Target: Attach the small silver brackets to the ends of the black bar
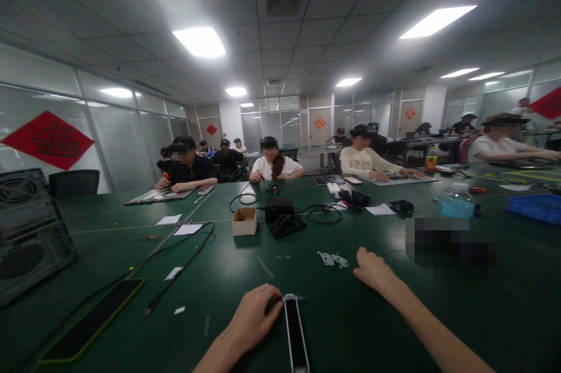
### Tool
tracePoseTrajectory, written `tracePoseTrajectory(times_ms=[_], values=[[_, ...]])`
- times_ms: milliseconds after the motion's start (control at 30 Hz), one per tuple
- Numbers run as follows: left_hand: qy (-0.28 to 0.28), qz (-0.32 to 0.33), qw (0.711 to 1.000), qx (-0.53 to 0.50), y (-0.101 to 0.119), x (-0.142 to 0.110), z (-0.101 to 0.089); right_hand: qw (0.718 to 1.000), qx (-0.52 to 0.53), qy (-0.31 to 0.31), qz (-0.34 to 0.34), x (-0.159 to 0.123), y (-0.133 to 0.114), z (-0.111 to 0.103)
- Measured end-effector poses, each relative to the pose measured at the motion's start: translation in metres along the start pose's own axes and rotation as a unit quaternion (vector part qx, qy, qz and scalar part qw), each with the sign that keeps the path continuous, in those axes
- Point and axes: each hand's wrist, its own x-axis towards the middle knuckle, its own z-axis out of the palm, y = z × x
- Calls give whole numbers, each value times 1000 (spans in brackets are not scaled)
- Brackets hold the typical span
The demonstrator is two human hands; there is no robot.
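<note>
My left hand (256, 315) is closed, thumb and curled fingers at the upper left corner of a long, narrow black piece with a white frame (296, 332). That piece lies on the green table, its near end reaching the bottom of the view. Small bits of metal (300, 298) show at its far end. To the right, my right hand (374, 270) is closed with fingers bent inward; whatever may be in the fingertips is hidden. Just left of it lies a loose pile of small silvery metal brackets (333, 259).
A cardboard box (244, 222) and a black device (279, 210) stand ahead. At left are a green-edged phone (94, 320), a black cable (179, 270) and a computer case (33, 232). A blue-liquid bottle (458, 202) and blue tray (534, 207) stand right. Several people sit opposite.
</note>
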Motion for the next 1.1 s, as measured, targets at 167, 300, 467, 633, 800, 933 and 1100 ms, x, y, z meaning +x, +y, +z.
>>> tracePoseTrajectory(times_ms=[167, 300, 467, 633, 800, 933, 1100], values=[[1, 1, 1000, 4, -3, 0, 2, 999, -35, 20, -5, -8, -8, -3], [1, 1, 1000, 12, -4, 1, 3, 999, -52, 12, 2, -10, -9, -6], [3, 2, 1000, 15, -3, 1, 3, 999, -37, 12, -20, -11, -8, -7], [8, -4, 1000, 23, -2, 0, 1, 997, -16, 30, -75, -19, -24, -7], [1, -1, 1000, 25, -1, 1, 0, 980, 57, 58, -183, -32, -45, -1], [22, 2, 999, 32, -1, 1, 0, 946, 128, 77, -286, -43, -61, 10], [28, 7, 999, 39, 0, 2, -1, 898, 261, 30, -353, -54, -76, 24]])
